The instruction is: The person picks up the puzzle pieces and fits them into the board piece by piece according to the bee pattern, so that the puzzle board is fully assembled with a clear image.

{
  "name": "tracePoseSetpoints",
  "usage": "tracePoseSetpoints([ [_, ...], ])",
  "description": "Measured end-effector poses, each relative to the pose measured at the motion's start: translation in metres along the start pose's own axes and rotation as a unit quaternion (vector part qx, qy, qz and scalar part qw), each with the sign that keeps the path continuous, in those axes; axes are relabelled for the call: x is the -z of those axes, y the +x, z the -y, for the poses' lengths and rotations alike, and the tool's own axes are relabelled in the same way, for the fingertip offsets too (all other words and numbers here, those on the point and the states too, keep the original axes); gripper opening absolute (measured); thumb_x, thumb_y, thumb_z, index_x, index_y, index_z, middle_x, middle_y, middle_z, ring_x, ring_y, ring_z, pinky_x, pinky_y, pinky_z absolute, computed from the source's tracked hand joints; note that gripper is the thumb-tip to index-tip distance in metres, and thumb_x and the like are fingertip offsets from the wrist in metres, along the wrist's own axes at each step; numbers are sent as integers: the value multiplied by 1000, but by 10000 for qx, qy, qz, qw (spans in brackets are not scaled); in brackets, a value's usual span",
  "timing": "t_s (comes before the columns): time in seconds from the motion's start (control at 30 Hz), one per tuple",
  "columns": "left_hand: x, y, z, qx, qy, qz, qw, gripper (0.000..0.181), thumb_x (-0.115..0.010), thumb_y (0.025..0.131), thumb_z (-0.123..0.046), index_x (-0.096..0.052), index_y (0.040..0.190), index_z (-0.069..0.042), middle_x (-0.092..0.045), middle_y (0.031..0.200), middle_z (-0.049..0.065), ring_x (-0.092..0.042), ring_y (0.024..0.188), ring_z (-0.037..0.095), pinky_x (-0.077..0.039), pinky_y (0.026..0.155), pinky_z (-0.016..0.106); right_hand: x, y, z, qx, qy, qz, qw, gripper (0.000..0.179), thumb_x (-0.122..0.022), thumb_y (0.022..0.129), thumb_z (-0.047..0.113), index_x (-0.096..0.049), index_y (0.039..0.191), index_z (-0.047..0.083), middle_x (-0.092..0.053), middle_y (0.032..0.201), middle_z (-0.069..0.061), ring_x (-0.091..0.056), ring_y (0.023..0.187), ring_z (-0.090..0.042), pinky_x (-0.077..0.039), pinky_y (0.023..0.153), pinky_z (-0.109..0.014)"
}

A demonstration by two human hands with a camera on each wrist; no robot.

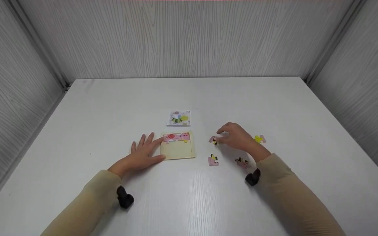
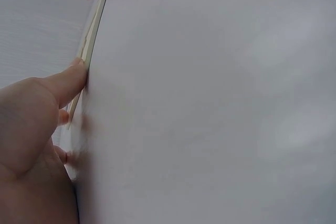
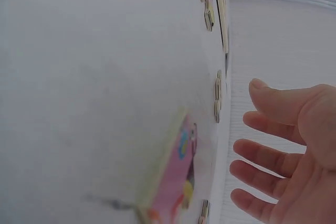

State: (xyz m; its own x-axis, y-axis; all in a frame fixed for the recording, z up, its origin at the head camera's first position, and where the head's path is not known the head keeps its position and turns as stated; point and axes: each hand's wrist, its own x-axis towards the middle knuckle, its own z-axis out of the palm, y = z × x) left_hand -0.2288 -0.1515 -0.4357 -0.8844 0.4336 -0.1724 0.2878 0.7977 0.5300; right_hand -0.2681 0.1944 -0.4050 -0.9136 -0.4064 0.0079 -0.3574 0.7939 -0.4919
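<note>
Pale wood forms the square puzzle tray (image 1: 178, 151), which lies flat on the white table (image 1: 176, 200) between the two hands. Pink puzzle pieces (image 1: 176, 137) fill a strip along its far side; the rest of its base is bare. The left hand (image 1: 139, 157) rests at the tray's left edge with its fingers spread, thumb and index fingertip touching the rim. The right hand (image 1: 240, 139) hovers with its fingers loosely bent and the thumb apart from them, pinching nothing. Just below its fingertips lies a pink-and-black piece (image 1: 212, 139); whether they touch, I cannot tell. A pink-and-yellow piece (image 1: 213, 161) lies nearer the person, a dark-patterned piece (image 1: 242, 163) near the right wrist, and a yellow piece (image 1: 258, 139) beyond that hand. A bee picture card (image 1: 179, 118) sits just behind the tray.
</note>
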Motion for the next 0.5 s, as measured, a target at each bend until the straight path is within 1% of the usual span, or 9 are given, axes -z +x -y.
tracePoseSetpoints([
  [0.2, 0, 0, 0, -32, -55, -5, 10000, 73, -51, 91, -49, -22, 149, -17, 4, 154, 17, 14, 137, 39, 13, 101, 61, 1, -3, -2, 169, -459, 137, 9987, 30, -67, 85, 20, -68, 108, 0, -62, 111, -16, -52, 110, -33, -40, 94, -45],
  [0.37, 0, -1, 0, -28, -116, -19, 9999, 73, -51, 91, -50, -21, 149, -18, 4, 154, 16, 15, 138, 38, 13, 101, 60, -1, -3, -5, 146, -540, 232, 9982, 29, -69, 84, 20, -69, 105, 1, -60, 111, -16, -51, 110, -33, -39, 94, -45],
  [0.5, 0, -1, 1, -73, -54, -59, 9999, 73, -50, 91, -50, -21, 149, -17, 4, 154, 18, 14, 137, 39, 13, 100, 62, -3, -3, -6, 210, -540, 218, 9981, 29, -71, 81, 21, -70, 103, 1, -58, 111, -17, -49, 109, -35, -37, 94, -47],
])
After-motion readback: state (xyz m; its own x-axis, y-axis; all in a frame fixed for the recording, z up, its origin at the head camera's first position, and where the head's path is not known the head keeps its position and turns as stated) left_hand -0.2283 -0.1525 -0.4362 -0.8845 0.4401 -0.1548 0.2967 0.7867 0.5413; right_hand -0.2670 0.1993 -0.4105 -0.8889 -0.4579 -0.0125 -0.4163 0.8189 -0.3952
